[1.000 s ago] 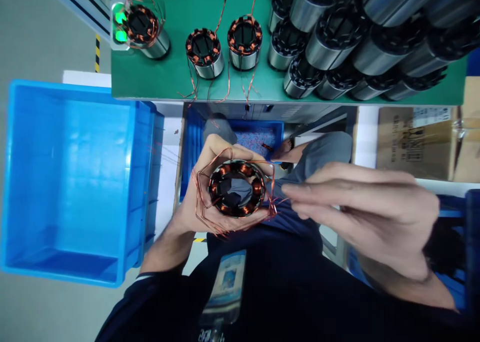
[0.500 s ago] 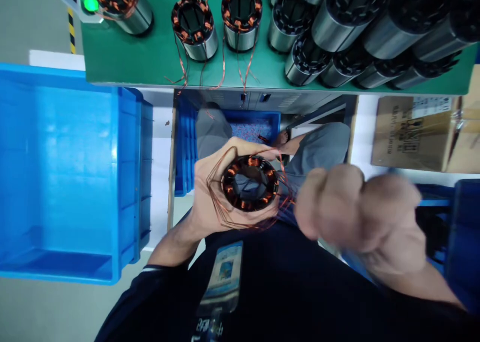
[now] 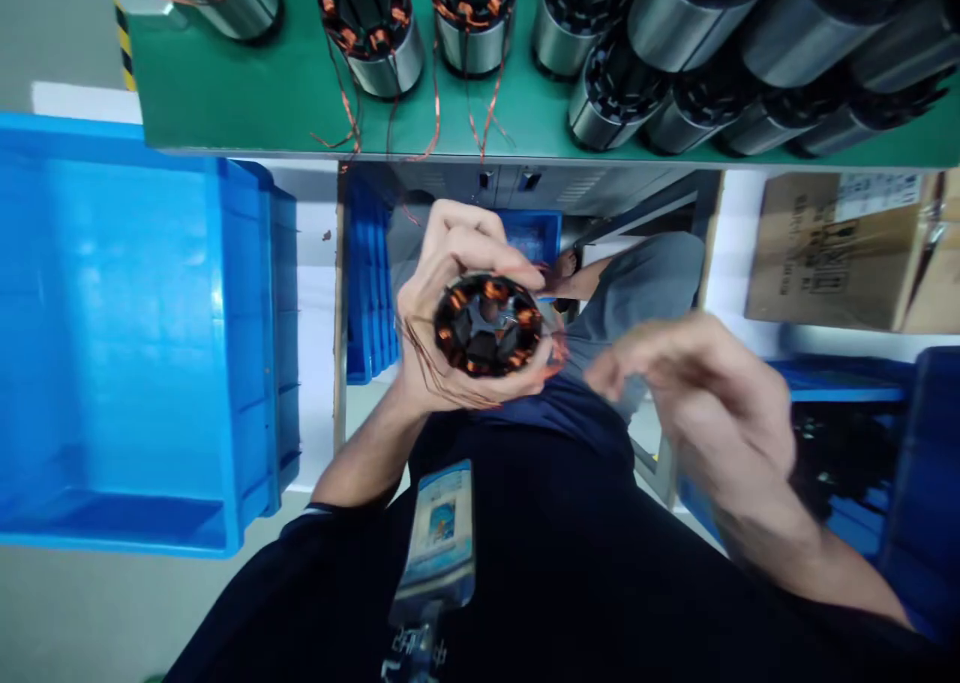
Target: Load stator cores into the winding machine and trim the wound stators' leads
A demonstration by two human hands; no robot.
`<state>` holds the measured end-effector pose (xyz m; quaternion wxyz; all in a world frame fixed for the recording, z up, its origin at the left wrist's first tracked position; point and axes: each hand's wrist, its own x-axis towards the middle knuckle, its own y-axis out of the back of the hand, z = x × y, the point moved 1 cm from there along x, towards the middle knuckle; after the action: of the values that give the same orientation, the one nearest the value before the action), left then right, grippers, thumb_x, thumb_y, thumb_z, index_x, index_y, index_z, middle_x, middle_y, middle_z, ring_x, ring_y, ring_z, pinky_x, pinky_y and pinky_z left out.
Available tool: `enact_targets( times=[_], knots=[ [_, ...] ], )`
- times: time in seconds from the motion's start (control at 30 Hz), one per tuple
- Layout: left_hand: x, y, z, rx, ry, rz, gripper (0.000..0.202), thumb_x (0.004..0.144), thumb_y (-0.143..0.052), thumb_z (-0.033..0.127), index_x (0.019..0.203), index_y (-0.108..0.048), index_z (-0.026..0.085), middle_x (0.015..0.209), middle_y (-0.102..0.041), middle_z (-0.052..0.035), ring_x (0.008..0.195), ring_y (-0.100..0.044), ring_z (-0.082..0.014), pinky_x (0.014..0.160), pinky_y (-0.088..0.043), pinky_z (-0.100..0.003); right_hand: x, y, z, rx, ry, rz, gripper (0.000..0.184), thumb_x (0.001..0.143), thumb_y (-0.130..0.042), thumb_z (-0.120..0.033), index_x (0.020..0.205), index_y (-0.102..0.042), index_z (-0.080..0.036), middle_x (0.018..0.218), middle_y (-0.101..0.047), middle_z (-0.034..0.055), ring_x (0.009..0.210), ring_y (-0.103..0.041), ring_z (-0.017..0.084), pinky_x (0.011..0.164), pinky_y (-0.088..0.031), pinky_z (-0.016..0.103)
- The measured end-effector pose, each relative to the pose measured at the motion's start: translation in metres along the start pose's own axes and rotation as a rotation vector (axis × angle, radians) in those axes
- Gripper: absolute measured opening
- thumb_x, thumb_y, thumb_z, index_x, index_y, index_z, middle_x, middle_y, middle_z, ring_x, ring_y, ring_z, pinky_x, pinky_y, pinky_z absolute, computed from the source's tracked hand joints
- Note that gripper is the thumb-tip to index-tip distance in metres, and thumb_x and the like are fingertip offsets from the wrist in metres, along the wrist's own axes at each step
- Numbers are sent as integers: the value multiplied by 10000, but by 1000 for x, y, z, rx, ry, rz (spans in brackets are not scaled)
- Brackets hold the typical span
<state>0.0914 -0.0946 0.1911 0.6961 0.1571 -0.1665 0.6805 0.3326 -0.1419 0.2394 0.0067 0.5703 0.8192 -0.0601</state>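
Head view: the right hand [image 3: 701, 403], a fist half a second ago, now shows loosely bent fingers just beside the copper leads [image 3: 556, 349]; blur hides whether it pinches a strand. Handling of those wire ends seems unfinished. The left hand [image 3: 439, 273] grips the wound stator [image 3: 484, 348] around its side, above the lap, its ring end facing the camera. A gap separates both hands from the near edge of the green surface [image 3: 247, 103]; the blue crate [image 3: 229, 363] stands well apart, leftward.
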Motion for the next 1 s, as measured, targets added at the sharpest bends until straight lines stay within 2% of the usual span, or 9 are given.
enact_targets(
  times=[0.07, 0.17, 0.27, 0.37, 0.47, 0.53, 0.63, 0.83, 1.0],
  knots=[
    [5, 11, 10, 203, -55, -131, 687, 673, -1135, 584, 1177, -806, 253, 1133, -693, -68, 1098, -656, -246, 870, -599, -389, 7, -1, 0, 106, -169, 11, 371, 1052, -903, -347, 1411, -813, -319, 1130, -870, 40, 963, -848, 181, 884, -727, 310],
    [2, 17, 25, 269, -23, -247, 585, 763, -1088, 598, 1152, -787, 282, 1184, -720, -60, 1004, -696, -220, 765, -598, -342, 17, -6, 3, 288, -281, -29, 240, 1017, -947, -298, 1227, -833, -278, 900, -838, -20, 674, -785, 125, 655, -678, 226],
    [-10, 13, 24, 81, 19, -279, 822, 745, -1118, 446, 1468, -775, 260, 1380, -766, -116, 1271, -755, -298, 1069, -665, -404, 12, -7, 15, 418, -345, -50, 159, 1032, -932, -331, 1088, -818, -235, 809, -825, -9, 518, -707, 120, 483, -592, 204],
    [-29, -2, 11, -363, 436, -240, 703, 929, -966, 514, 1553, -761, 263, 1425, -799, -141, 1317, -776, -326, 1088, -672, -450, 0, -8, 31, 381, -366, 13, 255, 983, -984, -385, 1035, -800, -215, 760, -812, 1, 500, -705, 136, 464, -594, 212],
    [-44, -24, 1, -813, 973, -90, 605, 952, -867, 684, 1341, -826, 223, 1121, -807, -123, 797, -717, -187, 640, -566, -301, -8, -7, 41, 226, -312, 54, 244, 963, -1002, -342, 1022, -809, -205, 790, -830, 12, 561, -753, 140, 538, -645, 217],
    [-47, -34, 2, -980, 1090, -33, 602, 816, -982, 610, 1254, -810, 233, 951, -728, -56, 603, -489, -84, 504, -386, -231, -9, -5, 40, 148, -266, -5, 193, 974, -987, -287, 1071, -837, -215, 823, -844, 8, 590, -769, 136, 571, -660, 218],
    [-42, -37, 9, -1039, 1004, 11, 553, 691, -1034, 398, 1149, -750, 274, 920, -654, 8, 591, -410, -58, 513, -399, -217, -9, 0, 26, 90, -201, -89, 169, 997, -950, -239, 1141, -863, -248, 835, -849, -5, 611, -783, 150, 576, -663, 243],
    [-44, -16, 5, -759, 953, -73, 611, 853, -971, 653, 1237, -703, 260, 1015, -736, -52, 708, -625, -152, 672, -596, -340, -3, 2, -16, -65, -89, -68, 173, 1026, -908, -223, 1187, -871, -272, 791, -825, -30, 596, -757, 137, 595, -622, 251],
    [-59, -11, -11, -670, 781, -108, 653, 840, -1041, 508, 1380, -742, 293, 1214, -811, -63, 944, -786, -227, 890, -651, -392, -1, -5, 26, -271, 64, -284, 59, 1087, -830, -244, 1141, -835, -223, 798, -823, -29, 595, -704, 87, 607, -527, 212]
  ],
)
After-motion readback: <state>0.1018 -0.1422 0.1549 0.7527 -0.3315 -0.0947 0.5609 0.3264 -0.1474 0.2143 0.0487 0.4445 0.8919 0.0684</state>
